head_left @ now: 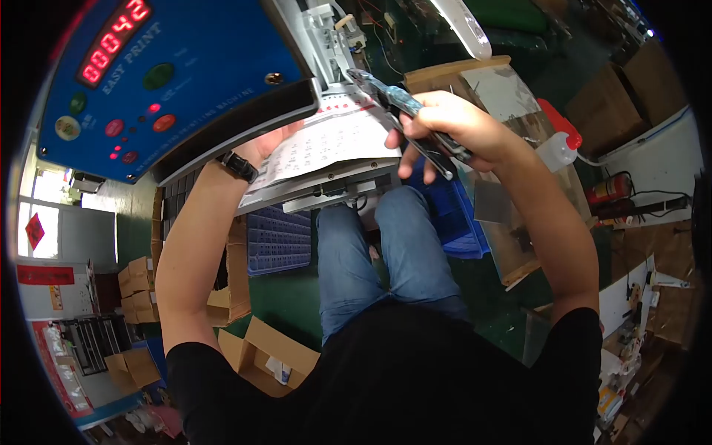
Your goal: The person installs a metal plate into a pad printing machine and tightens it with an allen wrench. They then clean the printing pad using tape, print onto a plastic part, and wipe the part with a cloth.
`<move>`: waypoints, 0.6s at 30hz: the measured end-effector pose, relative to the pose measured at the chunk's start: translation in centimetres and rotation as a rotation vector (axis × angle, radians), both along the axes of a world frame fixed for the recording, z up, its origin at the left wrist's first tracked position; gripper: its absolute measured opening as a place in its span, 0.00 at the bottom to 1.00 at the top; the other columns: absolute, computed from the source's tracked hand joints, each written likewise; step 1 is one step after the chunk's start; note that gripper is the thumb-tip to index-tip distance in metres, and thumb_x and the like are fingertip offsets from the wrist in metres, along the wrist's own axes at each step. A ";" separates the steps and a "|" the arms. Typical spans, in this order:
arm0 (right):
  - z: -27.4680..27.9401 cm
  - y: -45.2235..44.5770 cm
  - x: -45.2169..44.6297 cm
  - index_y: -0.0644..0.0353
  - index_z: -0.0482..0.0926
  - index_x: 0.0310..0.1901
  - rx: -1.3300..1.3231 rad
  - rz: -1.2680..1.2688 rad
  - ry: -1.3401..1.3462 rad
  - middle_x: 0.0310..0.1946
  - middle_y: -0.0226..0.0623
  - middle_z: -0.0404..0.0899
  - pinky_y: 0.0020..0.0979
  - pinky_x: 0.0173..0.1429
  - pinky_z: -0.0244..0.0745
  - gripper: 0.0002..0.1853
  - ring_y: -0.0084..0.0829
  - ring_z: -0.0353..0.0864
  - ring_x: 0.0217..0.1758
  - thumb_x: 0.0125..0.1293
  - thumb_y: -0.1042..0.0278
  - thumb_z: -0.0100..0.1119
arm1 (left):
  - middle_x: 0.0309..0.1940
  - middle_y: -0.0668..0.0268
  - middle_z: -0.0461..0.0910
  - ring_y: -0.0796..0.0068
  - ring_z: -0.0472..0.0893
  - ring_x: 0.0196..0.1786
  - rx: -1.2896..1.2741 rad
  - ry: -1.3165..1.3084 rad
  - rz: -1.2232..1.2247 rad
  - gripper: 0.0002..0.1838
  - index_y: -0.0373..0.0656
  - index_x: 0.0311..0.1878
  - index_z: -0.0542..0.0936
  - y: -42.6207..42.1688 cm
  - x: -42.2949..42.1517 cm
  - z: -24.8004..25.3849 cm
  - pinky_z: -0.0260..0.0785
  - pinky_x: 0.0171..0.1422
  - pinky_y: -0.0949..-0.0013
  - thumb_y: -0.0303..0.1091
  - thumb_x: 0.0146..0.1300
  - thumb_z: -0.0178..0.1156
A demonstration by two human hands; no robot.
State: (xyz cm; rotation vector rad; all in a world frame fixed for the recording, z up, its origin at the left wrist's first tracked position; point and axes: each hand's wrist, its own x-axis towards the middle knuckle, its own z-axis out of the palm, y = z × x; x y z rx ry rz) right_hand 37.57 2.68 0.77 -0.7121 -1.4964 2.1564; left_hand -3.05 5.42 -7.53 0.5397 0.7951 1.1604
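Observation:
My right hand is closed around the handles of a pair of pliers, whose jaws point up and left toward the metal parts of the machine. Below the blue control panel, my left hand rests at the left side of a printed white sheet; its fingers are mostly hidden. The sheet has rows of small dark print and a red line along its top, and lies on the machine's grey bed. A dark watch is on my left wrist.
The blue printing machine panel with a red "00042" display overhangs the upper left. Blue crates stand below the bed. To the right are a board-topped table and a white bottle. An open carton sits on the floor.

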 end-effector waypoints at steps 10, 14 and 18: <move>0.3 0.5 -3.0 0.71 0.76 0.48 -0.105 0.071 0.003 0.46 0.55 0.84 0.37 0.31 0.90 0.12 0.50 0.93 0.44 0.70 0.70 0.57 | 0.49 0.52 0.88 0.47 0.82 0.70 -0.043 0.013 0.273 0.19 0.33 0.62 0.78 1.4 1.3 -1.4 0.85 0.52 0.66 0.34 0.75 0.66; 0.3 0.4 -3.4 0.71 0.76 0.48 -0.091 0.041 -0.023 0.46 0.55 0.84 0.39 0.36 0.91 0.12 0.50 0.93 0.46 0.70 0.70 0.57 | 0.47 0.53 0.89 0.53 0.87 0.61 0.019 -0.019 0.346 0.18 0.34 0.62 0.79 1.7 1.5 -2.2 0.82 0.46 0.73 0.30 0.74 0.68; 0.2 0.4 -3.6 0.72 0.76 0.49 -0.024 0.016 -0.064 0.46 0.56 0.84 0.42 0.41 0.93 0.13 0.51 0.93 0.48 0.69 0.70 0.57 | 0.45 0.53 0.89 0.62 0.90 0.50 0.082 0.167 0.461 0.17 0.33 0.61 0.80 -0.1 4.7 0.4 0.76 0.39 0.79 0.27 0.73 0.68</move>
